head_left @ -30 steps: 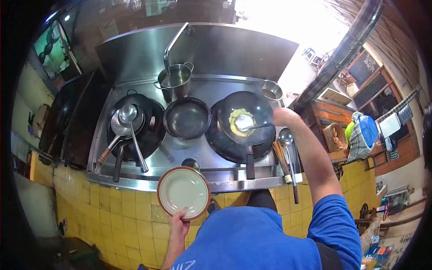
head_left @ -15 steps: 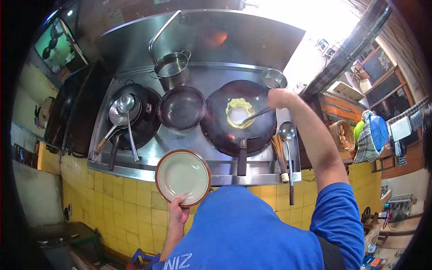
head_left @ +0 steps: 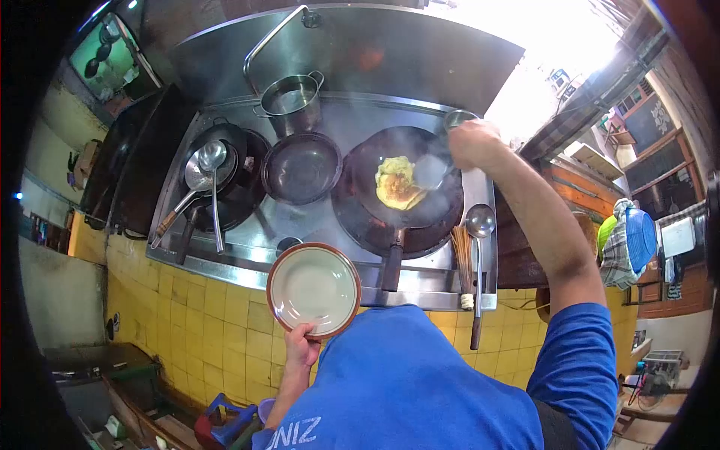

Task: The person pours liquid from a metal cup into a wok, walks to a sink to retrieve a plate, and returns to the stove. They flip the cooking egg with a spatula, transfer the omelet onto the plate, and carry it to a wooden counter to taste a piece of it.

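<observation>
My left hand (head_left: 301, 349) grips the near rim of a cream plate (head_left: 313, 291) with a brown edge, tilted in front of the stove. Nothing lies on the plate. Closed around a spatula's handle, my right hand (head_left: 474, 144) is above the right side of a dark wok (head_left: 367, 199). The spatula's flat blade (head_left: 430, 172) is over the wok, at the right edge of a fried egg (head_left: 397, 184). Yellow with a browned middle, the egg lies in the wok, and steam rises around it.
Left of the wok are an empty dark pan (head_left: 302, 169), a steel pot (head_left: 291, 105) and another wok holding a skimmer and a ladle (head_left: 212, 154). A long ladle (head_left: 480, 222) and a stick whisk (head_left: 463, 262) lie at the right. A small metal bowl (head_left: 459, 118) stands behind my right hand.
The egg was a pale ring with the blade at its middle; now it shows a browned face. My right hand and the spatula have lifted to the egg's right. The plate has shifted slightly right.
</observation>
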Tool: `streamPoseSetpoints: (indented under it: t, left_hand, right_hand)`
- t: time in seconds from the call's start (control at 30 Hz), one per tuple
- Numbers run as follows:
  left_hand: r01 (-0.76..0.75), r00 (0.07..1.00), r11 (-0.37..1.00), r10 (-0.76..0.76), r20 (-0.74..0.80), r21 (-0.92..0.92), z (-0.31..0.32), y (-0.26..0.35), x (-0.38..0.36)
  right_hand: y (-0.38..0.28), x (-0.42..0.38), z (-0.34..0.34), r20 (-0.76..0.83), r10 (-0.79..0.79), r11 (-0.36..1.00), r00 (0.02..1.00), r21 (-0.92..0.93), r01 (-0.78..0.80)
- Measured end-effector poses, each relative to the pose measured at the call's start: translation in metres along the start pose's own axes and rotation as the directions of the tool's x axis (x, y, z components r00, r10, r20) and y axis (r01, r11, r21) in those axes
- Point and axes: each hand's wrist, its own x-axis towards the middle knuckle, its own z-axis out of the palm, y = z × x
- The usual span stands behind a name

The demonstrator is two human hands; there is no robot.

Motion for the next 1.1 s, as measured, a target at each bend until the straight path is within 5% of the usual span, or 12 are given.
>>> streamPoseSetpoints:
  t: [0.3, 0.37, 0.47, 0.57, 0.6, 0.63, 0.7, 0.77, 0.9, 1.03, 1.07, 1.1]
  left_hand:
    - [-0.053, 0.998, 0.998, 0.053, -0.022, -0.022, 0.015, -0.005, -0.023]
    - [-0.063, 0.997, 0.997, 0.061, -0.04, -0.047, 0.002, -0.01, -0.025]
    - [-0.065, 0.996, 0.996, 0.061, -0.071, -0.068, -0.012, -0.012, -0.028]
    - [-0.052, 0.994, 0.996, 0.044, -0.096, -0.077, -0.019, -0.01, -0.03]
    - [-0.046, 0.994, 0.995, 0.036, -0.108, -0.087, -0.02, -0.009, -0.03]
    - [-0.051, 0.993, 0.995, 0.041, -0.107, -0.088, -0.02, -0.007, -0.029]
    - [-0.05, 0.995, 0.997, 0.044, -0.091, -0.065, -0.018, -0.002, -0.028]
    - [-0.056, 0.995, 0.998, 0.054, -0.079, -0.019, -0.018, 0.0, -0.022]
    - [-0.046, 0.999, 0.995, 0.048, -0.02, 0.093, -0.006, 0.011, -0.01]
    - [0.011, 1.0, 0.999, -0.011, 0.008, 0.053, 0.014, 0.018, -0.007]
    - [0.013, 0.999, 0.997, -0.015, 0.03, 0.07, 0.014, 0.017, -0.005]
    - [0.016, 0.998, 0.996, -0.02, 0.051, 0.085, 0.015, 0.017, -0.003]
  right_hand:
    - [-0.086, 0.029, 0.009, 0.129, -0.027, 0.976, 0.991, -0.211, 0.054]
    - [-0.055, 0.049, 0.018, -0.012, -0.144, 0.983, 0.99, -0.121, 0.142]
    - [-0.012, 0.045, 0.006, 0.078, -0.21, 0.978, 0.975, 0.015, 0.21]
    - [0.039, 0.115, 0.118, 0.101, -0.357, 0.932, 0.929, 0.104, 0.347]
    - [0.031, 0.077, 0.095, 0.218, -0.192, 0.939, 0.957, 0.323, 0.115]
    - [0.018, 0.027, 0.071, 0.362, -0.052, 0.858, 0.931, 0.492, -0.144]
    - [0.015, 0.005, 0.092, 0.386, -0.192, 0.603, 0.902, 0.772, -0.202]
    - [0.009, 0.0, 0.126, 0.352, -0.174, 0.147, 0.92, 0.933, -0.329]
    - [-0.038, -0.02, 0.18, 0.311, -0.071, -0.533, 0.948, 0.791, -0.299]
    - [-0.058, -0.022, 0.243, 0.186, 0.026, -0.412, 0.982, 0.897, -0.159]
    - [-0.065, -0.028, 0.257, -0.163, 0.335, 0.089, 0.928, 0.986, 0.141]
    - [-0.071, -0.042, 0.25, -0.574, 0.396, 0.617, 0.717, 0.744, 0.255]
